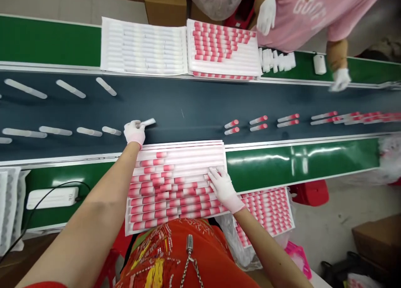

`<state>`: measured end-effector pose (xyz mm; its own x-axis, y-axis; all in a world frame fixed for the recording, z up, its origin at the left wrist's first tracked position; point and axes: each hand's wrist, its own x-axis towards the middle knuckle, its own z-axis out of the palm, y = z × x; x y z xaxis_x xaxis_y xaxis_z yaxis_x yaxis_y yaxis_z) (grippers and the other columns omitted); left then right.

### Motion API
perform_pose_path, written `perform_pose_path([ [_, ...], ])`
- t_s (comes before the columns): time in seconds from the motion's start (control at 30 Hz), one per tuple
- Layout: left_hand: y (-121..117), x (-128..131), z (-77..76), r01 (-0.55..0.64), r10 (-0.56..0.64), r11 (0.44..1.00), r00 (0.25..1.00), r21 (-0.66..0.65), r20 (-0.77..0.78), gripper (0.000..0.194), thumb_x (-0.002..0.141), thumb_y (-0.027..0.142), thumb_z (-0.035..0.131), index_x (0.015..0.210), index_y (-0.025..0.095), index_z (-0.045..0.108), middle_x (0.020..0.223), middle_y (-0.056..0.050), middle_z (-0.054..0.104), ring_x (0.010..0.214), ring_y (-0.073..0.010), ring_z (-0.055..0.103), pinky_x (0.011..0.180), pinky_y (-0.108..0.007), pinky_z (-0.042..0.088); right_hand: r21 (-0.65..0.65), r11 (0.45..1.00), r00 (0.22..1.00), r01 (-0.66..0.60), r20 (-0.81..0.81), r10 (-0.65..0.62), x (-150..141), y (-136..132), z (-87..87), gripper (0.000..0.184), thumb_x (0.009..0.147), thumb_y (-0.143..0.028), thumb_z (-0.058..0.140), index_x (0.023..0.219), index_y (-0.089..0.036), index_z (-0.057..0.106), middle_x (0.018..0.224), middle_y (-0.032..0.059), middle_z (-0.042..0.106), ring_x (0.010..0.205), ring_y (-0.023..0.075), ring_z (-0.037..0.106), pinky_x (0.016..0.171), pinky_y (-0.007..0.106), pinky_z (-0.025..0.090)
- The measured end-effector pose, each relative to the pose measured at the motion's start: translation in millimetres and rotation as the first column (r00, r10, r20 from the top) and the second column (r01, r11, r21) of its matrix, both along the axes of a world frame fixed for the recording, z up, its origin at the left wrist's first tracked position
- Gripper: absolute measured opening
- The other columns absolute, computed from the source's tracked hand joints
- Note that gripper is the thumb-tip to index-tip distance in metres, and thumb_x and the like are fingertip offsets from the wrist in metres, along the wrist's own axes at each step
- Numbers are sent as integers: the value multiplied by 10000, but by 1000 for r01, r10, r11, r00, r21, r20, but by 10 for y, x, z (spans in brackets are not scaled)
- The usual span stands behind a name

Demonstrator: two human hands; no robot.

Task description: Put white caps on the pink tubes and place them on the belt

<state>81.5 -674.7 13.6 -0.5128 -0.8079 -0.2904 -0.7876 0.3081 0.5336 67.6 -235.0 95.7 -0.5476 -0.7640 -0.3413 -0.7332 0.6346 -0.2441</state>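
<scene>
Hands (134, 132), white tube (149, 122), shirt (291, 26) lettered "GUC…"

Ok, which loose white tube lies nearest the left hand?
The rightmost loose tube in the picture's lower white row, beside the left hand; the other loose white ones lie farther off.

Along the dark belt (194, 100), count them: seven whole white tubes (70, 88) on its left end, three far, four near, and the left hand (134, 132) pinches an eighth! Right end: three clear pairs of red-ended tubes (258, 120), then a bunch too crowded to count. Three red-tube trays (197, 158), one beyond it, two nearside; two white boxes (52, 199), one each side!
</scene>
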Motion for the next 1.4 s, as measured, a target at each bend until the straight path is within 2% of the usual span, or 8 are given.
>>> perform_pose_path([
  [0.27,-5,-52,272,266,-265,964,959,4,96,223,784,187,663,1004,180,701,1127,-135,662,1130,-335,583,1013,-439,442,-302,934,965,192,230,-124,46,-228,-28,118,894,-183,581,969,-175,672,1002,110,673,998,271,575,931,463,455],
  [0.43,603,284,974,311,-232,929,912,201,-338,329,875,341,596,1175,213,642,1068,-43,716,1022,-235,653,955,-355,483,-453,484,634,748,704,-320,-317,-756,390,275,892,-330,611,1125,-187,644,985,76,697,794,178,614,680,312,512],
  [0.53,1110,544,1411,417,-195,819,848,394,-493,373,894,407,582,1202,201,623,1045,-52,716,999,-228,670,930,-365,515,-475,370,561,798,810,-169,-582,-1084,765,380,872,-360,649,1218,-204,663,1036,63,713,659,117,537,590,271,479],
  [0.67,1507,727,1691,492,-158,726,799,480,-580,410,905,416,582,1236,176,611,1080,-84,702,990,-228,669,913,-388,543,-520,374,551,768,834,30,-688,-1253,1018,429,882,-376,679,1293,-251,679,1167,60,699,645,90,505,615,277,486],
  [0.87,1581,765,1798,483,-127,654,829,582,-545,415,918,452,578,1222,173,626,988,-64,680,862,-198,651,823,-360,564,-532,317,553,785,832,27,-651,-1172,1126,450,921,-402,653,1344,-250,657,1170,72,700,655,101,506,658,304,510],
  [1.07,1571,789,1912,499,-245,693,842,521,-480,413,935,499,541,1196,191,628,865,-18,622,761,-170,579,733,-318,508,-579,483,642,657,765,45,-628,-1155,1423,398,903,-278,642,1297,-280,696,1138,41,686,657,90,536,655,292,528],
  [1.2,1571,768,1976,538,-287,634,831,555,-477,434,944,563,503,1147,204,634,830,-2,578,687,-155,527,668,-304,476,-526,521,573,672,815,85,-593,-1187,1453,416,841,-269,711,1257,-248,711,1054,39,689,595,74,537,589,278,519],
  [1.4,1843,670,1845,453,-310,857,835,247,-455,304,951,493,484,986,234,639,777,-31,615,733,-223,586,701,-356,473,-422,392,483,817,873,-67,-348,-1340,1308,297,836,-388,717,1046,-178,730,647,-29,599,471,80,468,470,253,450],
])
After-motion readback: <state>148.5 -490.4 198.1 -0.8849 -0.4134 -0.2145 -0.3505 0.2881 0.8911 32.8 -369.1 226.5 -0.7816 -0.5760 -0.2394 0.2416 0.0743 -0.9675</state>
